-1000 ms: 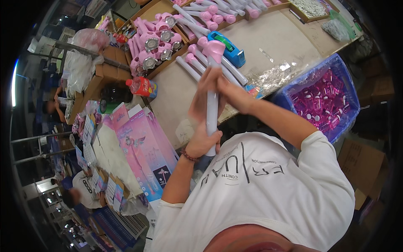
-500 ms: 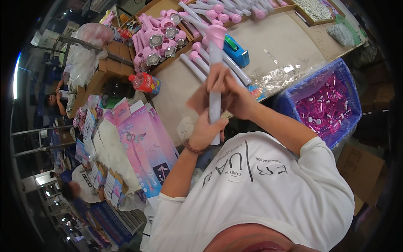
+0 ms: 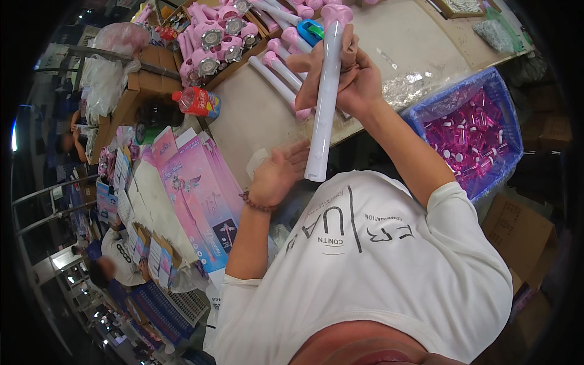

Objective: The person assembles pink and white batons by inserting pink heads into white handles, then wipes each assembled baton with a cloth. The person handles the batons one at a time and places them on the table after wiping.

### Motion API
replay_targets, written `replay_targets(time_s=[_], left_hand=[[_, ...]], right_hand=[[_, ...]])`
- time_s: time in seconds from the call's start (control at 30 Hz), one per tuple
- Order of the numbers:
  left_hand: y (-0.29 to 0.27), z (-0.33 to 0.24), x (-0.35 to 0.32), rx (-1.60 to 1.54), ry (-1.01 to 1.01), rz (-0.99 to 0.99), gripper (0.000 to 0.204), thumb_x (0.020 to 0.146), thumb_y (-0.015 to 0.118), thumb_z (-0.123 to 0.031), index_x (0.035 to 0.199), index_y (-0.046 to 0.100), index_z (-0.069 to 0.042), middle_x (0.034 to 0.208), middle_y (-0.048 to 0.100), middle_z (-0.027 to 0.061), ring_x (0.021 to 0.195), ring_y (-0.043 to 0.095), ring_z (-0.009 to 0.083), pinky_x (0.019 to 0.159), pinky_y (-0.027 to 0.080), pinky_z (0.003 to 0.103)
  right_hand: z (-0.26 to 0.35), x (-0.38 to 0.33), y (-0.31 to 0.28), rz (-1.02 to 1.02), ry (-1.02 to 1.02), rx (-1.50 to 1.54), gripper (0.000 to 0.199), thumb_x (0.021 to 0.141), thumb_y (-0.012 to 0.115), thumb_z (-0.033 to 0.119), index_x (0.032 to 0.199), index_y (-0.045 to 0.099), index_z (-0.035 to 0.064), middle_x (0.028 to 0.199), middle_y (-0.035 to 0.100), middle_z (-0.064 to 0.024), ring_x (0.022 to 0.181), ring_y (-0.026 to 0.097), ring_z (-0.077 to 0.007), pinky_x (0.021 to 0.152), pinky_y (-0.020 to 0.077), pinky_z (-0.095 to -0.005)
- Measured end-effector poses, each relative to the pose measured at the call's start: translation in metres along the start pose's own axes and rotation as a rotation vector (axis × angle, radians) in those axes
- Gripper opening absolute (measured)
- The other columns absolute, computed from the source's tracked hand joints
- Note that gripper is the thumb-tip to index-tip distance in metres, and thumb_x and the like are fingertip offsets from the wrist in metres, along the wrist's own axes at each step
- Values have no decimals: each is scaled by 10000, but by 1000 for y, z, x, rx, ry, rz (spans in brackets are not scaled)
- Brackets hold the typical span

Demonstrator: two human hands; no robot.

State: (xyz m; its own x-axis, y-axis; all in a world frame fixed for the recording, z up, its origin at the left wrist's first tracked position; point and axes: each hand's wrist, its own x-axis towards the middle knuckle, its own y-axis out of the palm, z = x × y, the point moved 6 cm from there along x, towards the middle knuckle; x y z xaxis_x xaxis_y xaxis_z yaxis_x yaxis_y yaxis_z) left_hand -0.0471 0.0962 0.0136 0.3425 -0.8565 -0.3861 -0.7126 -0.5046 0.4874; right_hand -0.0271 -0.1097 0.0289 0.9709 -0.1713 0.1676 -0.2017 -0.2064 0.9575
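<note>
A toy wand handle [image 3: 326, 109], a long white tube with a pink end, stands tilted in front of me with its pink end away from me. My right hand [image 3: 367, 85] grips it through a brownish-pink cloth [image 3: 309, 76] wrapped partly around the tube. Beside the tube's near end, my left hand [image 3: 274, 177] is off it, fingers stretched out and nothing in them. More white-and-pink handles [image 3: 277, 85] lie on the table just beyond. A blue tape dispenser [image 3: 311, 30] shows partly behind the held handle.
Pink wand heads with silver discs [image 3: 210, 58] fill a box at the far left, near a red-capped bottle [image 3: 198, 102]. Printed flat cartons [image 3: 191, 188] lie to my left. A blue crate [image 3: 417, 125] of pink bottles [image 3: 465, 143] stands right. Other people work at far left.
My left hand has let go of the tube and moved down and left, its fingers opening. The handle has shifted slightly up and right, held by my right hand with the cloth.
</note>
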Motion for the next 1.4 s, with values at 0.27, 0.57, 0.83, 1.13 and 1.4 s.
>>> replay_targets(time_s=[0.27,0.57,0.83,1.13,1.4], left_hand=[[29,14,-8,-145,-2,112,487,869,619,-240,1206,482,84,1035,617,150,939,611,238,863,496,350],[7,29,-7,137,101,29,413,850,608,-215,1135,519,71,938,590,110,886,565,189,843,452,324],[-4,46,-21,-174,70,215,664,817,675,-381,1258,420,44,988,566,143,921,560,221,922,424,394],[-19,11,-11,241,424,-304,340,789,670,-34,1097,527,-9,1022,571,51,946,550,157,844,462,299],[8,-2,60,263,572,-343,419,749,679,42,1125,498,-5,1051,558,59,944,552,140,840,463,282]], right_hand=[[5,0,8,-96,-71,-129,357,949,319,277,1118,477,5,1118,544,-156,1088,541,-302,972,442,-453],[-59,-49,5,-237,141,-1069,277,889,482,345,1001,559,104,780,586,11,676,535,-54,552,374,-183],[-73,-45,-9,-292,201,-1322,322,948,420,279,1151,515,48,896,583,-20,791,523,-72,627,467,-232],[-115,-63,-28,-100,302,-1241,181,937,486,141,973,578,-11,967,492,-103,958,506,-179,861,421,-299],[-42,-48,-16,100,-154,-1847,179,914,520,72,1056,595,-8,921,566,-98,918,559,-205,825,449,-321]])
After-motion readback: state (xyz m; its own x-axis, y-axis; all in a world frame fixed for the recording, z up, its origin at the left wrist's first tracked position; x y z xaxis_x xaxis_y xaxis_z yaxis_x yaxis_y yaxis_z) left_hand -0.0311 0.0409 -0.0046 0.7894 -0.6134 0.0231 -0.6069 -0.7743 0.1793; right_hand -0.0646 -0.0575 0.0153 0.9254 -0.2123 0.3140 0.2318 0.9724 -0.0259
